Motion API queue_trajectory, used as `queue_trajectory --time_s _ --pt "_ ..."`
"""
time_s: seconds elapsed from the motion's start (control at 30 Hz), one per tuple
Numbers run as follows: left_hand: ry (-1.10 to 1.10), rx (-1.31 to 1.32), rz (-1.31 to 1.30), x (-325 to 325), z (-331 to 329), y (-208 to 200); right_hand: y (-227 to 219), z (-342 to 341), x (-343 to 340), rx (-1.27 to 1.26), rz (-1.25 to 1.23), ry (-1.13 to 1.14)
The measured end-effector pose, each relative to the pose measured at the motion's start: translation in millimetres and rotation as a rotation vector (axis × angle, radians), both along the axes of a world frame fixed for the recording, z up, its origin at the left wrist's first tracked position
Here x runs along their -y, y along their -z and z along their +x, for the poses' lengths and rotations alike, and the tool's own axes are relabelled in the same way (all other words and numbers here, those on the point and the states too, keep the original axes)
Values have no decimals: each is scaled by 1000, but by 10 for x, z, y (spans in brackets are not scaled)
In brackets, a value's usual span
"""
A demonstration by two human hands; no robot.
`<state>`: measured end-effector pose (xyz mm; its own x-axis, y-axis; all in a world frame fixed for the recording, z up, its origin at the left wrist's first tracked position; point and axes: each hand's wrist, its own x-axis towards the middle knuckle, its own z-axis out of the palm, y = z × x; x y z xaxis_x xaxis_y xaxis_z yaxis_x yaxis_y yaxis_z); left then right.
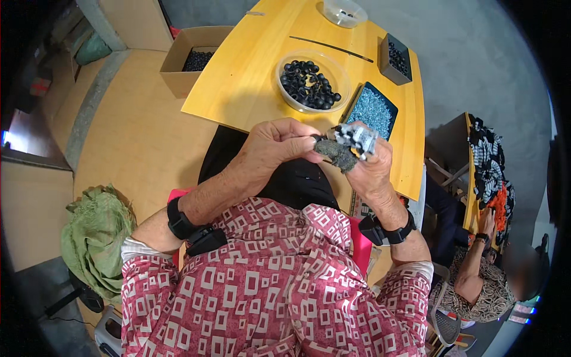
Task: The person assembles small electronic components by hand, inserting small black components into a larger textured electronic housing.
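My left hand (275,144) comes in from the left, its thumb and index finger pinched on a small black part (317,137). My right hand (373,168) meets it from the right, closed, with its wrapped thumb and fingers against the same part. A dark grey-green knitted cover (338,154) sits on the right thumb, and black-and-white cloth (355,138) wraps the fingers beside it. Just beyond the hands stands a clear plastic bowl (344,80) of round black parts (300,76). Next to it lies a black tray (395,111) of small shiny metal pieces (373,110).
The yellow table (256,56) also bears a thin dark rod (331,49), a grey bin (388,66) of black parts and another clear tub (345,16). A cardboard box (178,77) stands left, a green sack (98,238) lower left. A co-worker (476,279) sits at right.
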<state>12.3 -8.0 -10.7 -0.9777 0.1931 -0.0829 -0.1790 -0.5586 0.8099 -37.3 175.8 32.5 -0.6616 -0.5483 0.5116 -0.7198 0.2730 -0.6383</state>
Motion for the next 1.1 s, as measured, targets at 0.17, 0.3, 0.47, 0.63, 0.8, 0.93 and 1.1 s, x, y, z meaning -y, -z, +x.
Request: queue_trajectory --time_s 0.17,0.3,0.47,0.63,0.8,0.93,1.1 --pt "-21 56 68 -19 25 47 110 21 79 -314 57 -27" --pt "-63 72 22 -74 67 65 176 75 75 -385 76 6" --pt "-80 99 -25 -93 78 21 212 96 80 -447 111 56" --pt "-77 92 -32 -74 52 7 237 75 49 -480 121 24" --pt "12 45 -131 -6 18 -2 161 57 36 -499 167 -10" --pt "74 -5 -222 79 -26 -48 125 65 64 -381 70 20" --pt "132 33 -95 69 -6 -116 102 82 34 -268 17 63"
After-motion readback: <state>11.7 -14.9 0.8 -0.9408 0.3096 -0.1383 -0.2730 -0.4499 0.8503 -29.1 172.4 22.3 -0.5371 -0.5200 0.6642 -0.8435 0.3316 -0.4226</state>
